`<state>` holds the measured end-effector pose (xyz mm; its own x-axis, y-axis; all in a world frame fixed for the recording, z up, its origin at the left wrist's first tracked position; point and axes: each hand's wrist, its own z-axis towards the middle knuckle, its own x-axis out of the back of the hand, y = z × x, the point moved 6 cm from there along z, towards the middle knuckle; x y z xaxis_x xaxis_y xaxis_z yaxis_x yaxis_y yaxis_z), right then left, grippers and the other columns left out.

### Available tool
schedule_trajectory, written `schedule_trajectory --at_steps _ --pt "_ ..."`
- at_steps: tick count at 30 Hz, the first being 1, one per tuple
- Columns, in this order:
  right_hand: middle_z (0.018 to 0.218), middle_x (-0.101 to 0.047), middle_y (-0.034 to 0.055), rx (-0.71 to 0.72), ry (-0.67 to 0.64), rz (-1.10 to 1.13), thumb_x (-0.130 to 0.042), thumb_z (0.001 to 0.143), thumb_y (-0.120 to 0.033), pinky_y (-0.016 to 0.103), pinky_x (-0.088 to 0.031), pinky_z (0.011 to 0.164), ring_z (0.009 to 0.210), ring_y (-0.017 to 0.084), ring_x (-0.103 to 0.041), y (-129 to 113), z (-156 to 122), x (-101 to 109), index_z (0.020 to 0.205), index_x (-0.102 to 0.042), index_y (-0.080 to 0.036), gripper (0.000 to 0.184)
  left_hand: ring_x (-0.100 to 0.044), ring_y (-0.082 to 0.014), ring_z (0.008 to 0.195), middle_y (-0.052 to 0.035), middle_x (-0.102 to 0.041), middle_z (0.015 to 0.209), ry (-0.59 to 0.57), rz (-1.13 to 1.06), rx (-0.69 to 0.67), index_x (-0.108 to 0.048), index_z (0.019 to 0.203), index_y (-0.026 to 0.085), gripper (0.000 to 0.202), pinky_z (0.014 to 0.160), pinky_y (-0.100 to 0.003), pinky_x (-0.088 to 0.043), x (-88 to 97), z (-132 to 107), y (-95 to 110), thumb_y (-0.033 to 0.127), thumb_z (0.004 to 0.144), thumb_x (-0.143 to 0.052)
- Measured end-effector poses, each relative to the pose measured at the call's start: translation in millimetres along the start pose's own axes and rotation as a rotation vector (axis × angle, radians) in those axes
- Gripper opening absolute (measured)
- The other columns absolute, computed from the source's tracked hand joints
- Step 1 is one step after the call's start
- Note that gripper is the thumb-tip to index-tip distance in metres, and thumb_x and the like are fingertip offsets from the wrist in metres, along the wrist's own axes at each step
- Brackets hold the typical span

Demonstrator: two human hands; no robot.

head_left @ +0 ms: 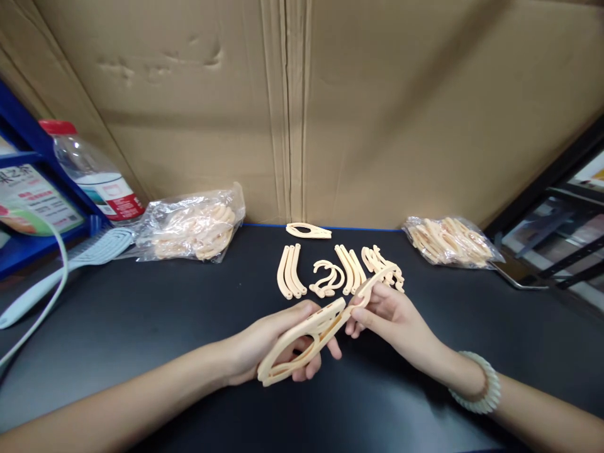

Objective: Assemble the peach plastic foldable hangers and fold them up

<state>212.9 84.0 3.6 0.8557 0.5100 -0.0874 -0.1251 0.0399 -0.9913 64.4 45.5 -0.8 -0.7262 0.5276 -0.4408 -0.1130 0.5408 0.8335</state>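
Note:
My left hand (268,343) is closed round a cream plastic hanger body (302,343) with an oval opening, held just above the black table (141,314). My right hand (387,318) pinches a curved cream hanger arm (372,284) whose near end meets the body's right tip. Behind my hands lie loose cream parts in rows: curved arms (290,272), hooks (329,278), more arms (352,267) and small pieces (384,261). Another hanger body (308,231) lies flat further back.
Two clear bags of cream parts sit at the back, one left (193,228) and one right (448,240). A water bottle (92,170) and a blue shelf (28,157) stand at far left, with a pale brush (70,267). A cardboard wall (302,107) closes the back.

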Motion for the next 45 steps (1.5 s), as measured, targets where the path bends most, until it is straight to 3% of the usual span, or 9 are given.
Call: schedule_trajectory --at_steps 3,6,11,20,29,34,38,42,45 --pt "0.073 -0.064 -0.0004 0.007 -0.016 -0.018 -0.068 0.084 -0.029 0.023 -0.056 0.062 0.063 0.01 -0.065 0.0 -1.6 -3.1 0.085 -0.059 -0.016 0.016 -0.045 -0.0086 0.049 -0.0041 -0.063 0.074 0.046 -0.045 0.047 -0.052 0.093 0.018 0.026 0.046 -0.019 -0.032 4.7 1.1 -2.7 0.042 0.086 -0.057" --pt "0.075 -0.064 0.0007 0.025 -0.04 -0.069 -0.067 0.085 -0.027 0.022 -0.054 0.061 0.064 0.01 -0.063 -2.0 -3.8 -7.8 0.086 -0.063 -0.016 0.012 -0.038 -0.007 0.046 0.0041 -0.053 0.063 0.085 0.065 0.057 -0.051 0.093 0.019 0.025 0.043 -0.017 -0.026 8.2 0.0 -4.7 0.035 0.08 -0.066" --pt "0.073 -0.063 0.0004 0.055 -0.034 -0.228 -0.063 0.087 -0.024 0.022 -0.05 0.061 0.065 0.011 -0.061 -3.7 -6.4 -9.1 0.086 -0.065 -0.017 0.007 -0.036 -0.0085 0.049 0.0057 -0.046 0.062 0.123 0.445 -0.05 -0.052 0.087 0.018 0.03 0.045 -0.02 -0.027 7.8 -1.0 0.2 0.048 0.087 -0.055" --pt "0.08 -0.066 0.0031 0.372 -0.091 -0.59 -0.057 0.091 -0.015 0.025 -0.047 0.068 0.074 0.013 -0.061 -22.4 -13.2 -17.7 0.089 -0.069 -0.018 0.013 -0.048 -0.0128 0.061 0.0019 -0.053 0.069 0.172 0.925 -0.123 -0.059 0.087 0.015 0.032 0.057 -0.022 -0.037 0.5 -3.3 5.4 0.038 0.096 -0.038" --pt "0.078 -0.063 0.0034 0.513 -0.095 -0.688 -0.047 0.094 -0.01 0.026 -0.048 0.064 0.071 0.013 -0.059 -24.4 -17.8 -23.3 0.086 -0.064 -0.018 0.021 -0.044 -0.0115 0.057 0.004 -0.048 0.061 0.12 1.044 -0.114 -0.052 0.074 0.017 0.036 0.055 -0.02 -0.036 -7.6 -5.0 9.5 0.034 0.099 -0.033" --pt "0.078 -0.061 0.0047 0.658 -0.172 -0.822 -0.041 0.094 -0.006 0.026 -0.046 0.062 0.07 0.013 -0.054 -25.0 -24.3 -29.6 0.088 -0.063 -0.016 0.025 -0.04 -0.0103 0.054 0.0051 -0.044 0.059 0.101 1.122 -0.138 -0.045 0.07 0.018 0.036 0.052 -0.02 -0.032 -7.9 -5.7 7.2 0.031 0.1 -0.031" --pt "0.075 -0.061 0.005 0.757 -0.2 -0.892 -0.04 0.097 -0.012 0.027 -0.046 0.061 0.069 0.014 -0.054 -28.9 -25.8 -32.3 0.087 -0.064 -0.015 0.026 -0.04 -0.0101 0.054 0.0053 -0.043 0.058 0.094 1.127 -0.153 -0.047 0.071 0.018 0.036 0.052 -0.021 -0.033 -8.9 -6.0 8.2 0.031 0.1 -0.03" --pt "0.074 -0.064 0.0062 0.964 -0.238 -0.967 -0.048 0.095 -0.01 0.028 -0.049 0.061 0.071 0.016 -0.058 -45.4 -35.3 -40.8 0.088 -0.065 -0.013 0.019 -0.047 -0.0106 0.056 0.0022 -0.051 0.063 0.049 0.994 -0.136 -0.051 0.071 0.017 0.04 0.055 -0.021 -0.039 -9.0 -5.8 7.1 0.037 0.099 -0.031" --pt "0.08 -0.066 0.0075 0.911 -0.206 -0.836 -0.046 0.095 -0.01 0.031 -0.053 0.068 0.078 0.018 -0.061 -57.2 -33.6 -34.6 0.097 -0.064 -0.015 0.019 -0.045 -0.009 0.043 0.0044 -0.048 0.058 0.019 0.648 -0.028 -0.051 0.077 0.018 0.04 0.042 -0.019 -0.038 -1.8 -2.0 -2.3 0.051 0.095 -0.037"
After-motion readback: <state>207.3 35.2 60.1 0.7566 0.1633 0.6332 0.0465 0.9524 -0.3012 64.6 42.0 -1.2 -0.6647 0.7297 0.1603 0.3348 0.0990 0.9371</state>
